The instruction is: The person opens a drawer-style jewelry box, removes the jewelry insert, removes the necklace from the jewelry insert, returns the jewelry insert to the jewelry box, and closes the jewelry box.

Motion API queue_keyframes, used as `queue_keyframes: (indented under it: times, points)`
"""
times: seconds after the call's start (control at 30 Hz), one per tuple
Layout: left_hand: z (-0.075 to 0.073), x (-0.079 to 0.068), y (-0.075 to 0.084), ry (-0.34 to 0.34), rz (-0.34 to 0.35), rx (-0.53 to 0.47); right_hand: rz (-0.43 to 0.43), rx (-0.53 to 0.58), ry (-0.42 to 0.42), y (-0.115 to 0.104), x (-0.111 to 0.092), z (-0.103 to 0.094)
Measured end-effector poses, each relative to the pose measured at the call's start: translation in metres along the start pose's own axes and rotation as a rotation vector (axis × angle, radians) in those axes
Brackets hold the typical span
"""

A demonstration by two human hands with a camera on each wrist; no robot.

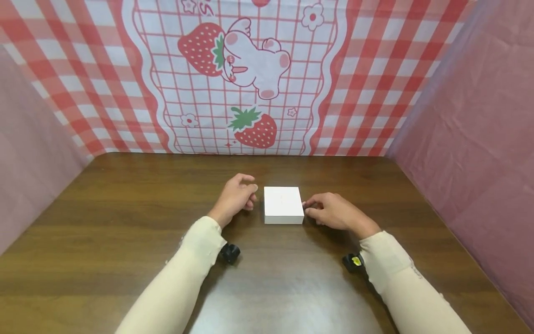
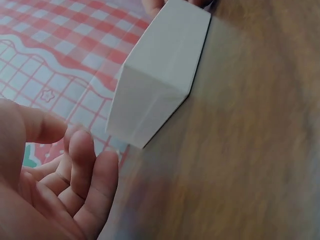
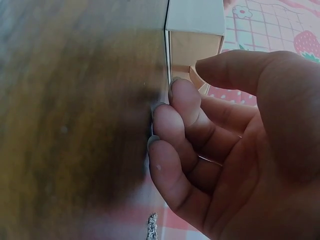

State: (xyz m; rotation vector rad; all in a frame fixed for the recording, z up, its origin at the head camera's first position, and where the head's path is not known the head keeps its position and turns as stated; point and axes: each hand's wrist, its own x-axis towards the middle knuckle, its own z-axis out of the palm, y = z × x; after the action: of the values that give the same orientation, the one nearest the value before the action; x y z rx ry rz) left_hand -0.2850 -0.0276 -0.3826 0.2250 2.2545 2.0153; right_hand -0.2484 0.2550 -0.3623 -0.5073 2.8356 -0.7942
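Note:
On the wooden table sits a small square white box [image 1: 282, 202], its lid facing up. My left hand [image 1: 234, 197] hovers just left of it, apart from it, with loosely bent fingers and nothing held; the left wrist view shows the gap between the fingers [image 2: 102, 185] and the box [image 2: 160, 55]. At the box's right side is my right hand [image 1: 335, 211]. In the right wrist view, that side is tan and recessed, with a curved tan tab [image 3: 196, 78]. The right thumb and index finger [image 3: 185, 100] pinch around this tab; the exact contact is partly hidden.
The brown wooden table [image 1: 104, 222] extends around the box. A red-and-white checked cloth [image 1: 375, 69] with strawberries hangs at the back, and pink cloths [image 1: 479, 139] hang at both sides. Small black wrist cameras [image 1: 230, 253] sit under both forearms.

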Motion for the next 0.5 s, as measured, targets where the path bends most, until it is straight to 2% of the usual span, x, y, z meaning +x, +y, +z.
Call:
queue_keyframes:
  times: [0.17,0.5]
  points:
    - [-0.0073,-0.0016,0.0039,0.018,0.040,0.073,-0.005,-0.004,0.002,-0.0005,0.0001,0.0001]
    - [-0.0099,-0.0020,0.0016,0.022,0.193,0.337,0.003,-0.001,-0.003,-0.0003,0.0006,0.0008]
